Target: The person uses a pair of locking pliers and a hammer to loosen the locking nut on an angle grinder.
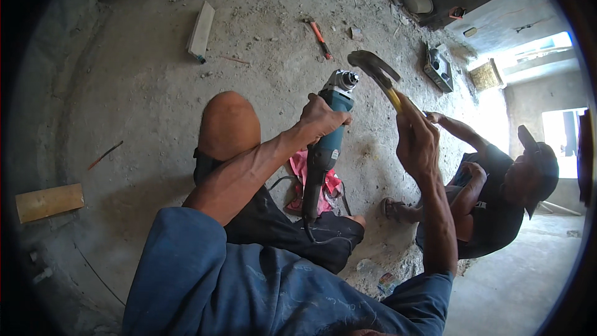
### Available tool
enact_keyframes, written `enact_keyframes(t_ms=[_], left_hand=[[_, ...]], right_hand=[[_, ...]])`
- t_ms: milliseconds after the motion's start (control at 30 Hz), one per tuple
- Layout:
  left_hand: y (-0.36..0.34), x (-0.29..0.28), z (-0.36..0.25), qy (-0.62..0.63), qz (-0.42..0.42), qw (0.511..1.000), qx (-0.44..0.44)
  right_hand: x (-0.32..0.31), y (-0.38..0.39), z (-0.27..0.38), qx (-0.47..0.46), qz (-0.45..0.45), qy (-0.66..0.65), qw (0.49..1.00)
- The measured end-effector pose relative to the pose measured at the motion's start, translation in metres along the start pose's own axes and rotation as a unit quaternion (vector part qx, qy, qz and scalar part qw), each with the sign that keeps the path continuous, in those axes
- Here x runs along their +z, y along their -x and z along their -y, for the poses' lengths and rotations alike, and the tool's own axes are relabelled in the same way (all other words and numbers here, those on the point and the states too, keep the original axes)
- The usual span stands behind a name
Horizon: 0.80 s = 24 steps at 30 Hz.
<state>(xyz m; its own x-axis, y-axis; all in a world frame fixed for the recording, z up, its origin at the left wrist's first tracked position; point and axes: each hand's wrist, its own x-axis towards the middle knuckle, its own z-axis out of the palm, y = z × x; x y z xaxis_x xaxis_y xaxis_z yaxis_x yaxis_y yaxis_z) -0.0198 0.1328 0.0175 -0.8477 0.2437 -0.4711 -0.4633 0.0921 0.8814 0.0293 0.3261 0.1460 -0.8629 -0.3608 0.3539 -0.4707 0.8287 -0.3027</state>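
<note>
My left hand (pixel 320 118) is wrapped round the teal body of an angle grinder (pixel 321 158). The grinder's silver gear head points up and away, with a bare spindle and no disc on it. Its black rear handle and cord hang down over my dark shorts. In my right hand (pixel 418 140), raised to the right of the grinder, is a claw hammer (pixel 374 67) with a dark curved head and a yellow handle. The hammer head is near the grinder's spindle, apart from it. A pink cloth (pixel 300 165) lies on the floor behind the grinder.
Another person (pixel 497 205) in dark clothes and a cap crouches close on my right. An orange-handled hammer (pixel 319 37) lies on the dusty floor ahead. Around are a pale board (pixel 200 31), a wooden plank (pixel 50 203) and an open tool case (pixel 438 68).
</note>
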Motion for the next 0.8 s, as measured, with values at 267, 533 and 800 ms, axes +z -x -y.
enact_keyframes(t_ms=[267,533,800], left_hand=[[-0.011,0.002,0.018,0.142,0.019,0.988,0.054],[-0.004,0.003,0.014,0.112,0.020,0.993,0.013],[-0.007,0.001,0.009,0.149,0.020,0.989,-0.017]], right_hand=[[0.030,0.020,-0.019,-0.056,-0.047,0.029,0.997],[0.043,0.027,-0.036,-0.060,-0.052,0.015,0.997],[0.060,0.043,-0.058,-0.071,-0.129,-0.049,0.988]])
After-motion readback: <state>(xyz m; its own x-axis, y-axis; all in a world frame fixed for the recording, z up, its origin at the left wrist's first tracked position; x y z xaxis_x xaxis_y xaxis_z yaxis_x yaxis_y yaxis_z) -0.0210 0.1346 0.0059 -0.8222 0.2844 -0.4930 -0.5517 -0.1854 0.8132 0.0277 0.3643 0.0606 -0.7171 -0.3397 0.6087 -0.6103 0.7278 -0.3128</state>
